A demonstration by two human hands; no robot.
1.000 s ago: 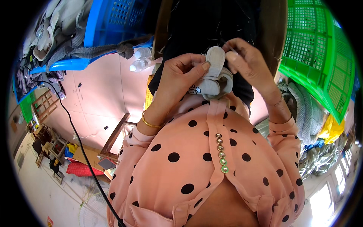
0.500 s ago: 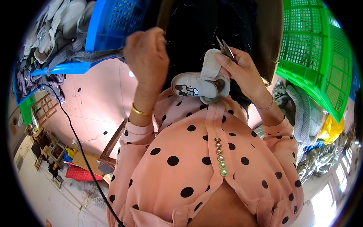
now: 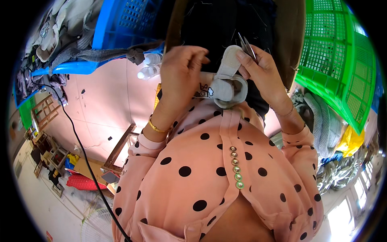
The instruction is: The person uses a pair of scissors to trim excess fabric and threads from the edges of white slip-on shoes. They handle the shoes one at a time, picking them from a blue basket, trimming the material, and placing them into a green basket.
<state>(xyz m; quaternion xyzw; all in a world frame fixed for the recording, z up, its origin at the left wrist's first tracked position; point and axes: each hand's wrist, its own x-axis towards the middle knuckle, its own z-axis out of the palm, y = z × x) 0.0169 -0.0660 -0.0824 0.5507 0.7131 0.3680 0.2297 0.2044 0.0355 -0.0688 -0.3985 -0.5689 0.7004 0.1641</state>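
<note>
A small pale grey child's shoe (image 3: pixel 229 92) with a cartoon print on its toe rests against my lap, its opening facing up. My right hand (image 3: pixel 262 70) pinches the shoe's raised strap (image 3: pixel 230 60) between thumb and fingers. The same hand also keeps hold of small metal thread snips (image 3: pixel 247 47), blades pointing up and away from me. My left hand (image 3: pixel 183 72) hovers over the toe end and covers part of the print. Its fingers are curled together; whether a thread is between them is hidden.
A cardboard box (image 3: pixel 296 48) surrounds my dark-clad lap. At the left stands a blue crate (image 3: pixel 105 32) beside piled grey shoes (image 3: pixel 66 26); clear bottles (image 3: pixel 150 71) lie near it. A green crate (image 3: pixel 322 76) stands right. A black cable (image 3: pixel 82 149) runs down the left side.
My left hand has moved right, from beside the shoe to over its toe. The bottles behind it have come into sight. My right hand still holds the strap and snips, slightly shifted.
</note>
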